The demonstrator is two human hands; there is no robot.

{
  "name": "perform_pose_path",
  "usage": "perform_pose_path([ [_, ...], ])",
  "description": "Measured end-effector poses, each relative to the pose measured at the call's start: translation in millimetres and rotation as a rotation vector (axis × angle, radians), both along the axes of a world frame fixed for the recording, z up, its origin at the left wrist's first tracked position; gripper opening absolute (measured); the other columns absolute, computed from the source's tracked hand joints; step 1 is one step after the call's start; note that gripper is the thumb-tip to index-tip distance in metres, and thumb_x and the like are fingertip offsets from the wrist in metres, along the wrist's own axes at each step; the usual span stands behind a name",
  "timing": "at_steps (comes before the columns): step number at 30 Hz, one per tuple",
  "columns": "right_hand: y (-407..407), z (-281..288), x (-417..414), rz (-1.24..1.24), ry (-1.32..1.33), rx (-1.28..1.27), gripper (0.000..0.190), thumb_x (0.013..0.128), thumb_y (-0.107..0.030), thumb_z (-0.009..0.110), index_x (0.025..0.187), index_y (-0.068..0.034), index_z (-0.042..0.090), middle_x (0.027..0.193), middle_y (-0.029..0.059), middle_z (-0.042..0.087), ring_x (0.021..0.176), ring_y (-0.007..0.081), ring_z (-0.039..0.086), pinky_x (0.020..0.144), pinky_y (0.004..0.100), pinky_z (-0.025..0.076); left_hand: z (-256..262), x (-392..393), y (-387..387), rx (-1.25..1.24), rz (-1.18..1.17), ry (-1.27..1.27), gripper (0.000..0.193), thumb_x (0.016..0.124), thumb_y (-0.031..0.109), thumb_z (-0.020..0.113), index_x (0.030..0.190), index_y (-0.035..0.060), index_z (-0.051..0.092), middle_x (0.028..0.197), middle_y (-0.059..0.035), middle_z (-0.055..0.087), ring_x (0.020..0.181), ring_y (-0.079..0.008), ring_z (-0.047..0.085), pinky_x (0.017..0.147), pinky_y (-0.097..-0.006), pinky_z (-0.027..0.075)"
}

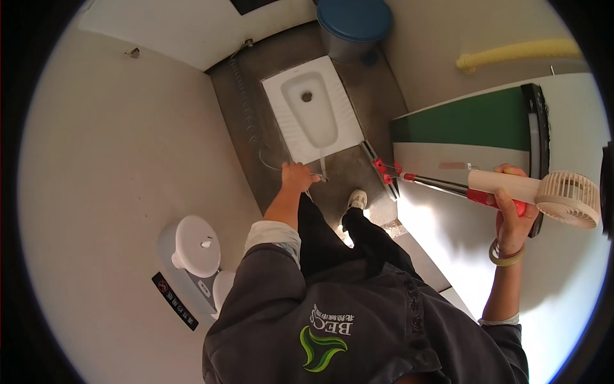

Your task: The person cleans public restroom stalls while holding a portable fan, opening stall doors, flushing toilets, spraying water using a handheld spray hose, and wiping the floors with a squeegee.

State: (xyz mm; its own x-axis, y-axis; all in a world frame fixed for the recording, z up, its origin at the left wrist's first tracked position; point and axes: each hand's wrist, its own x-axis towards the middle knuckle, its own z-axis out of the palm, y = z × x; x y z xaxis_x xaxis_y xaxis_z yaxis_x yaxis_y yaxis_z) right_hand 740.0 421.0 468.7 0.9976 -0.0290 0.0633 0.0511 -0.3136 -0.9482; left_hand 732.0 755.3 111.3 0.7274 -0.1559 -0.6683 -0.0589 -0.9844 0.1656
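Note:
My left hand (298, 177) is closed around a spray nozzle (323, 178) on a thin hose. A stream of water (323, 161) runs from the nozzle to the near edge of a white ceramic squat toilet (349, 108) set in the floor. Off to the right, my right hand (514, 216) grips the red handle of a mop (441, 184), together with a cream handheld fan (506, 186). The mop's narrow head (380, 170), with red clamps, is low beside the toilet's near right corner. My palm and fingers hide part of both handles.
A grey bin with a blue lid (355, 19) stands in the far corner. The coiled hose (244, 91) runs along the dark floor (230, 125) from a wall valve (248, 43). White dispensers (197, 246) hang left; a yellow grab bar (518, 52) and a green-and-white door (470, 120) are right.

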Motion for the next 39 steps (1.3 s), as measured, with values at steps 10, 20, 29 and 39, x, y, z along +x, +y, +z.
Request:
perform_pose_path([
  [10, 108.2, 28.8, 56.9, 0.068, -0.043, -0.055, 0.033, 0.081, 0.001, 0.062, 0.112, 0.006, 0.052, 0.102, 0.0162, 0.059, 0.073, 0.0134, 0.057, 0.064, 0.0233, 0.047, -17.7, 44.7, 35.4, -0.144, 0.001, -0.039, 0.053, 0.081, 0.059, 0.049, 0.105, 0.0138, 0.063, 0.109, -0.0127, 0.061, 0.105, -0.0274, 0.055, 0.089, -0.0442, 0.036],
  [20, 40.9, 64.6, 107.9, 0.041, -0.077, -0.029, 0.027, 0.085, -0.007, 0.060, 0.108, 0.006, 0.054, 0.081, 0.0085, 0.059, 0.065, 0.0112, 0.052, 0.065, 0.0246, 0.043, 47.0, 1.0, -47.8, -0.281, 0.062, 0.069, 0.053, 0.078, 0.060, 0.051, 0.098, 0.0131, 0.065, 0.100, -0.0126, 0.064, 0.102, -0.0250, 0.058, 0.088, -0.0431, 0.037],
  [29, 46.9, 10.5, 143.7, -0.043, -0.138, 0.046, 0.021, 0.084, -0.007, 0.063, 0.101, 0.002, 0.054, 0.078, 0.0069, 0.058, 0.065, 0.0122, 0.056, 0.062, 0.0241, 0.046, 60.0, -14.4, -38.6, -0.328, 0.084, 0.206, 0.054, 0.080, 0.060, 0.049, 0.107, 0.0146, 0.064, 0.110, -0.0104, 0.062, 0.106, -0.0265, 0.056, 0.091, -0.0439, 0.035],
  [39, 54.5, -89.6, 151.1, -0.066, -0.086, -0.083, 0.026, 0.084, -0.009, 0.063, 0.106, 0.003, 0.053, 0.080, 0.0060, 0.059, 0.069, 0.0117, 0.056, 0.064, 0.0250, 0.047, 22.9, 20.9, -41.6, -0.412, 0.291, 0.078, 0.053, 0.080, 0.058, 0.051, 0.104, 0.0128, 0.064, 0.105, -0.0115, 0.064, 0.103, -0.0274, 0.057, 0.086, -0.0438, 0.040],
])
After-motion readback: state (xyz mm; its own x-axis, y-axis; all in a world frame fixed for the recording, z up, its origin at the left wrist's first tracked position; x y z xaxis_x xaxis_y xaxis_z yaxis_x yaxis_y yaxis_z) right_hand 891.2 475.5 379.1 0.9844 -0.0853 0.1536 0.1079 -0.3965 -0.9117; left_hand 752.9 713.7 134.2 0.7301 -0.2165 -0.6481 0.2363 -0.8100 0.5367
